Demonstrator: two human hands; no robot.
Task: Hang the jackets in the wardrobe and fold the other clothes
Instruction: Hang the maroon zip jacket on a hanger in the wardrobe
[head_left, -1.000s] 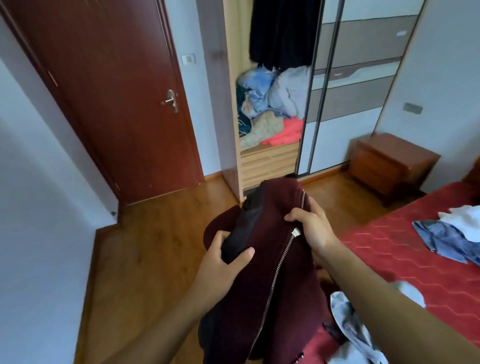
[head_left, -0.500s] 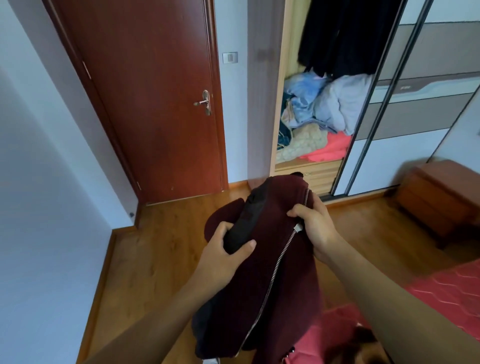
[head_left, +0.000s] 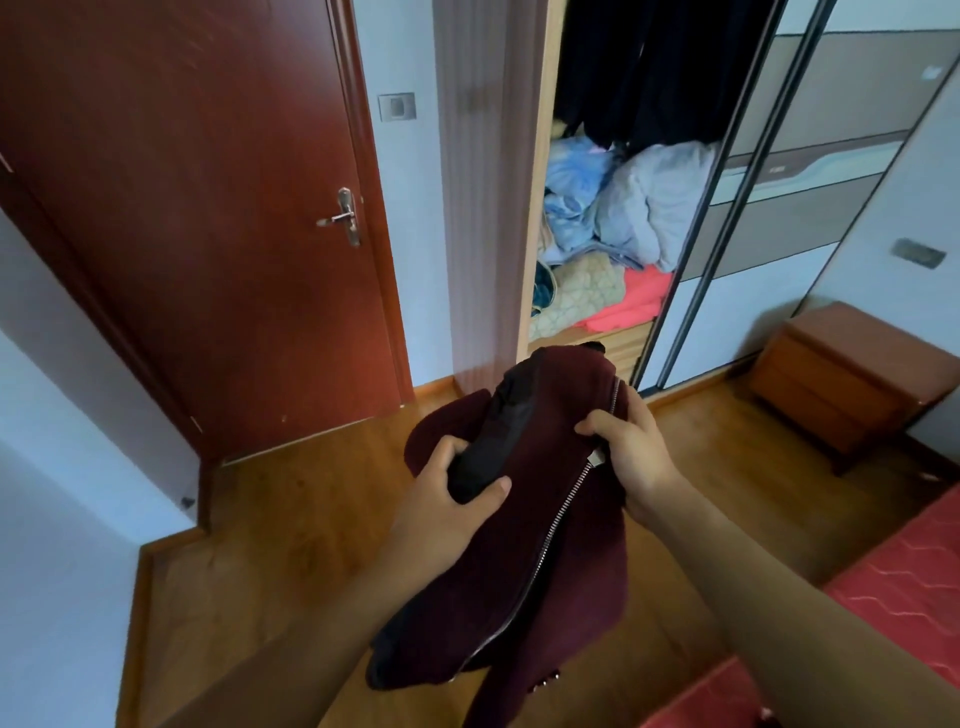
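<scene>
L hand curls round black lining of the jacket, thumb on top; R hand pinches its zip edge by the collar. It hangs above bare floor, open wardrobe ahead, bed corner at right. Vs 0.5 s ago: view swung right, nightstand more visible, grips same

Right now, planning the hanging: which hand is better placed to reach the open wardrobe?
Likely right: the right hand sits nearer the wooden wardrobe; the left hand bears the maroon zip-up jacket by its dark lining.
</scene>
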